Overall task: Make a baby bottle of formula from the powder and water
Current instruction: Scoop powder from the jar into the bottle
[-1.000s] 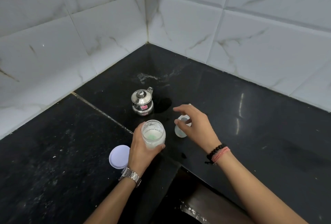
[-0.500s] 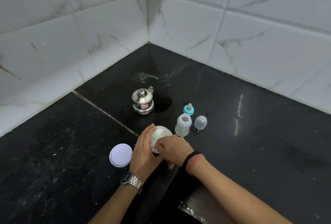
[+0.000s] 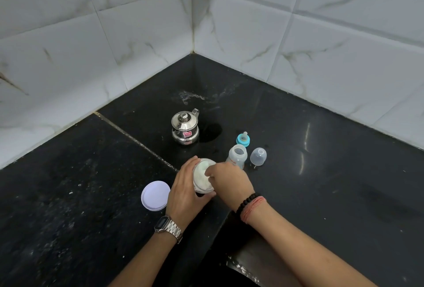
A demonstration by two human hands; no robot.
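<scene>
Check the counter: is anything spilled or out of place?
Yes: a whitish smear streaks the black counter near the corner, behind the steel pot, like dried spill. Nothing else stands out.

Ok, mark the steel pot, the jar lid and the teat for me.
steel pot [image 3: 185,128]: head view, on its shiny domed lid and upper body.
jar lid [image 3: 154,195]: head view, middle of the flat white disc.
teat [image 3: 243,139]: head view, on the blue ring below the nipple.
</scene>
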